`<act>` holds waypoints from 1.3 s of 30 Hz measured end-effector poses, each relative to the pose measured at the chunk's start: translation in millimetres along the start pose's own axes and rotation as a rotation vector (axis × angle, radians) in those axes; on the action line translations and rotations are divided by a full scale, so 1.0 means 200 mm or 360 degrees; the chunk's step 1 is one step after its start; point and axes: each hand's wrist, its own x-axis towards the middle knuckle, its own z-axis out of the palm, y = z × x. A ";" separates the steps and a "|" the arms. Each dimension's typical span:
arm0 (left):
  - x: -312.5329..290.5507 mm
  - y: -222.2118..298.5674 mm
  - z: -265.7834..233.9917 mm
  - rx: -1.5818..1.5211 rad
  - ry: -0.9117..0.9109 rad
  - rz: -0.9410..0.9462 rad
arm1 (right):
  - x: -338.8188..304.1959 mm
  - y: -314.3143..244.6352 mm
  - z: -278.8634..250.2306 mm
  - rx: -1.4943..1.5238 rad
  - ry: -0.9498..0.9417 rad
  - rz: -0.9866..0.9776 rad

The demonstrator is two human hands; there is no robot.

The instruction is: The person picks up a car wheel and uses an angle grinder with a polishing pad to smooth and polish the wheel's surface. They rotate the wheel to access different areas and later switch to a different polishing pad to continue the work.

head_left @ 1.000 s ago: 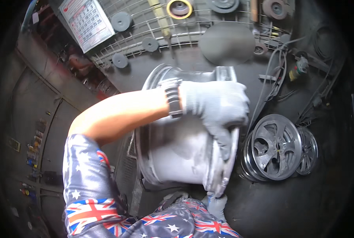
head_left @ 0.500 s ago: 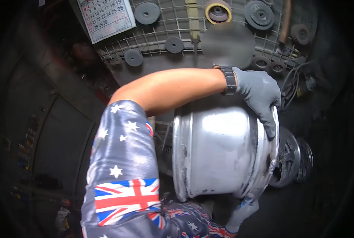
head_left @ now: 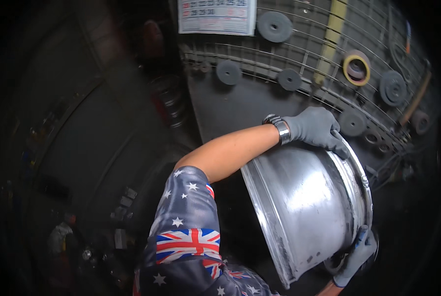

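Observation:
A bare silver wheel rim (head_left: 299, 202) lies on its side between my hands, its barrel turned up and slightly tilted. My left hand (head_left: 316, 129), in a grey glove with a dark watch above it, curls over the far part of the rim's right-hand flange. Lower right, my right hand (head_left: 357, 256), also gloved in grey, grips the near part of the same flange, thumb on the outer side. Its remaining fingers are hidden behind the edge. Dark smudges mark the barrel near the flange and the bottom.
Abrasive wheels, including a grey disc (head_left: 274, 26) and a yellow-edged ring (head_left: 356, 68), hang on a wire grid (head_left: 299, 54) at the back. A paper calendar (head_left: 217, 19) hangs beside them. Dim clutter, with a pale crumpled item (head_left: 60, 238), lies at lower left.
The wheel rim has shifted right and down in view and tilted, both hands still on its flange. The background has swung right too, so my head has turned left.

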 end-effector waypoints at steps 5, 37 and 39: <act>-0.36 -0.10 -0.11 -0.0221 0.0171 -0.0326 | 0.28 -0.10 0.06 -0.0050 -0.0203 -0.0142; -0.90 -0.25 0.17 -0.0291 0.0929 -0.0079 | 0.31 -0.33 0.31 -0.0059 -0.0515 -0.0266; -0.91 -0.21 0.20 -0.0347 0.0953 0.0039 | 0.27 -0.26 0.31 -0.0139 -0.0487 -0.0387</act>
